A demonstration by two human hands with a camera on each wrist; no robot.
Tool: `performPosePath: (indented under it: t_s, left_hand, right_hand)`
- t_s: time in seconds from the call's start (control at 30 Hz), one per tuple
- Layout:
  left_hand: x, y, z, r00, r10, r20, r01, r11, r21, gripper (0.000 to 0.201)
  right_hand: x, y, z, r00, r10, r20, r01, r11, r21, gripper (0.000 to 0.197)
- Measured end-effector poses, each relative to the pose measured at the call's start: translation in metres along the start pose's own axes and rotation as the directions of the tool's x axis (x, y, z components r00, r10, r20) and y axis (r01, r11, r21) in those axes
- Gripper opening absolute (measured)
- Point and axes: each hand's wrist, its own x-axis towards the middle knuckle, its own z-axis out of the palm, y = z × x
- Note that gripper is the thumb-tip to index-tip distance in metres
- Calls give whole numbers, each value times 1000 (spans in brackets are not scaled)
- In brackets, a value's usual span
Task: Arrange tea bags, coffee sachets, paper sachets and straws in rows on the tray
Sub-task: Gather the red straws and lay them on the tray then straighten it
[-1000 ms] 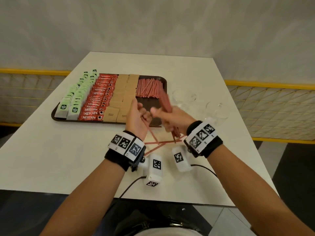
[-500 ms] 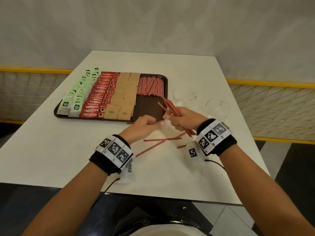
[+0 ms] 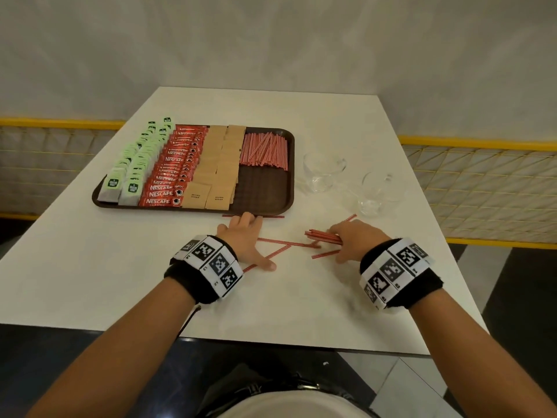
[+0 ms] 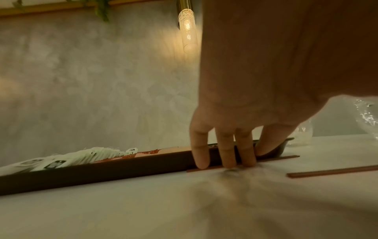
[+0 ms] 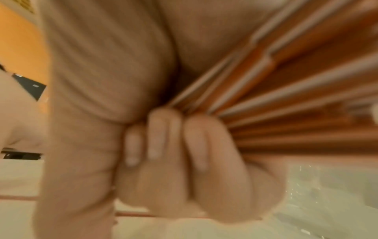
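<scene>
Tray (image 3: 289, 203) at far left of counter (image 3: 90, 267): tea bags (image 3: 132, 167), coffee sachets (image 3: 171, 176), paper sachets (image 3: 217, 167) in rows; straw row (image 3: 265, 150) fills only the far end of its column, near end bare.

My left hand (image 3: 244, 236): fingers straight, fingertips (image 4: 201, 163) pressing one stray straw (image 3: 275, 216) lying flat on the counter, tight against the tray's near wall. Judgement: thin, light, rolls easily; too flat to pinch where it lies. Best to drag it clear of the wall, then nip it mid-length.

Loose straws (image 3: 280, 244) lie crossed between my hands.

My right hand (image 3: 352, 239): fingers curled round a bundle of straws (image 3: 322, 236), ends fanning out in the wrist view. Judgement: stiff along length but crushable, slick against each other; grip the bundle's middle, firm not hard.

Two glass cups (image 3: 322, 173) stand right of the tray, fragile, close to my reach.
</scene>
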Motion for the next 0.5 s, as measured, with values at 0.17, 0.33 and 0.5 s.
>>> performPosePath:
  t_s: [0.17,0.33,0.5]
  left_hand:
    - [1,3,-2,1000,-11,-12,11,1000,29,99]
    - [-4,-1,-2,998,16,-55,-17,999,-31,81]
    - [-11,-8,1,999,43,-8,-43,988,-148,69]
  right_hand:
    - [-3,-20,4,992,-78,-98,73,996,-47,16]
    - [4,-35,-4,986,-164,-27,166,981,100,29]
    - [28,-54,-14,991,-132,-38,133,990,48,26]
